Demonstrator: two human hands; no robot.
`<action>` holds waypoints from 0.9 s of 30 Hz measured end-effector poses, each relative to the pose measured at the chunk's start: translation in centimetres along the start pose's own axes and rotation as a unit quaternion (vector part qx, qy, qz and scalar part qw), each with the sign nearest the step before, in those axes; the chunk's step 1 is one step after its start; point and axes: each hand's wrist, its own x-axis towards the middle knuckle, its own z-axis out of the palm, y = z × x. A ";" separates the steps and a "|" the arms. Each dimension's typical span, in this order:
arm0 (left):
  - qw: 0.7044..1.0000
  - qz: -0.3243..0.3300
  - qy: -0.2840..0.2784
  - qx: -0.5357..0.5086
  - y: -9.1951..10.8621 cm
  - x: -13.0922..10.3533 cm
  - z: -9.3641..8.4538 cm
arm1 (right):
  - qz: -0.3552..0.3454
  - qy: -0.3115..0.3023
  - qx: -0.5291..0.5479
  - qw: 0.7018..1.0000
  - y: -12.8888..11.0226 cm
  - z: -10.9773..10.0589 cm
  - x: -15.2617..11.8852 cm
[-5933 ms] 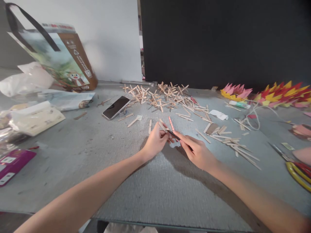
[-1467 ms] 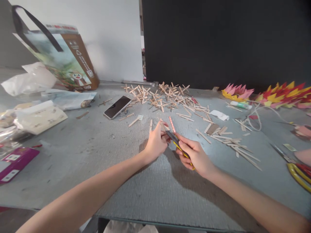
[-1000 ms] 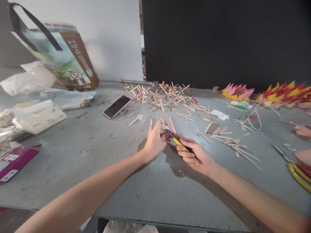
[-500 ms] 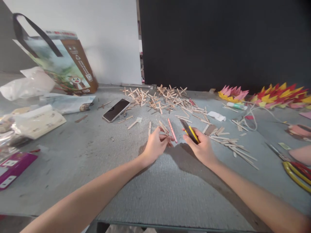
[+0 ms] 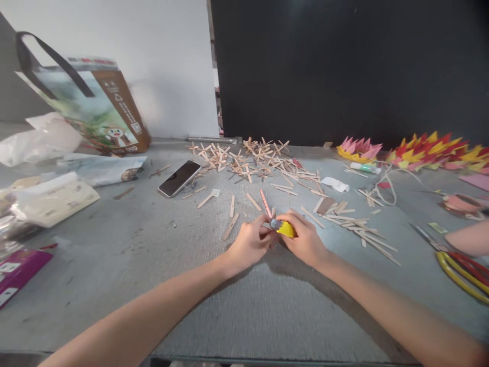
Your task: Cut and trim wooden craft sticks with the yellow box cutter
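Grips the yellow cutter (image 5: pixel 286 229) in the right hand (image 5: pixel 305 240), frame centre; cannot tell the grip of the left hand (image 5: pixel 249 243); could slip, cutting skin, from working so close.

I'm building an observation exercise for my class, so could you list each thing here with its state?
Cutter: held, blade hard to make out
Right hand: closed around the cutter
Left hand: fingers bent, grip partly hidden
Phone: face up, screen dark
Bag: standing, handle raised
Scissors: lying down, blade gap unclear
Glue stick: on its side
Sticks: some crossed in a heap, others loose
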 end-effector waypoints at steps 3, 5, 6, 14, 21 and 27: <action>1.000 0.004 -0.003 -0.012 0.2 0.0 -0.1 | -0.012 -0.011 -0.021 1.000 0.0 -0.2 0.0; 1.000 -0.001 -0.008 -0.014 0.3 0.0 -0.1 | -0.023 -0.024 -0.035 0.999 0.0 -0.4 0.1; 1.000 -0.007 -0.009 -0.013 0.3 0.0 -0.2 | -0.026 -0.033 -0.041 0.998 0.0 -0.5 0.1; 1.000 0.009 -0.002 -0.007 0.0 0.0 -0.1 | -0.065 -0.083 -0.094 0.990 0.1 -0.7 0.3; 0.993 0.075 0.018 0.085 0.6 0.1 -0.1 | -0.053 -0.095 -0.119 0.987 0.2 -0.6 0.4; 0.993 0.047 0.021 0.102 0.7 0.2 0.0 | 0.025 -0.065 -0.071 0.995 0.2 0.2 0.0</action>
